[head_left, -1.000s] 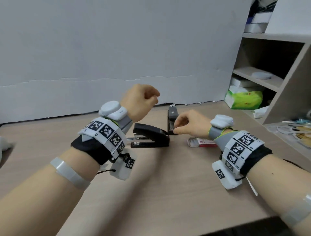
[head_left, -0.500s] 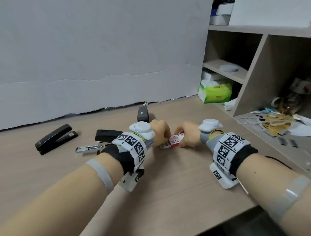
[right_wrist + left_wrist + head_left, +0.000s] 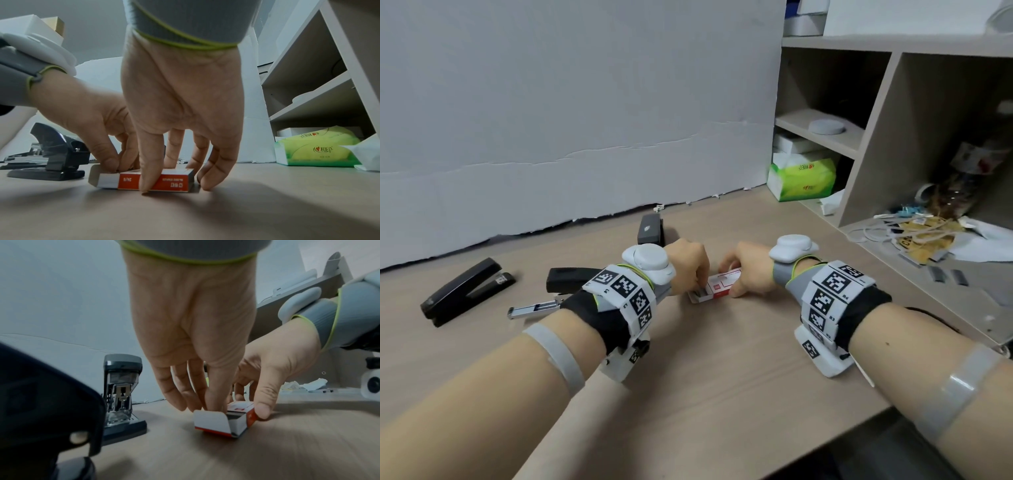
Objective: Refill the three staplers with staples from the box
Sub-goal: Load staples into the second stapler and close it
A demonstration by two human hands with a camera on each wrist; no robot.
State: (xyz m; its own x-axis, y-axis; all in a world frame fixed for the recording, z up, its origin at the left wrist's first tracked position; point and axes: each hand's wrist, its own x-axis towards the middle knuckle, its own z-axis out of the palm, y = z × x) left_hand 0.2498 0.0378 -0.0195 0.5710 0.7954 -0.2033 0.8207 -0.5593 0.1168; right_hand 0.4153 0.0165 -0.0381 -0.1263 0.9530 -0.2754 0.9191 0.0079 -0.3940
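A red and white staple box [image 3: 717, 286] lies flat on the desk between my hands. My right hand [image 3: 732, 284] grips it, thumb [image 3: 148, 170] across the near long side and fingers behind. My left hand [image 3: 697, 289] pinches at the box's open end, just above the folded-out flap [image 3: 209, 420]; what its fingertips hold is hidden. A black stapler [image 3: 465, 291] lies at the far left. A second black stapler [image 3: 565, 279] sits behind my left wrist with its metal magazine [image 3: 534, 307] slid out. A dark grey stapler [image 3: 650, 229] stands near the back wall.
A grey shelf unit [image 3: 866, 144] stands at the right with a green tissue pack [image 3: 803, 178] at its foot. Cables and papers [image 3: 921, 236] clutter its lower ledge. A white board [image 3: 585, 102] closes off the back. The desk's front edge [image 3: 825, 442] runs close under my forearms.
A second ago my right hand was at the dark grey stapler and my left hand was raised. Both hands have come down onto the staple box, and the view has turned right.
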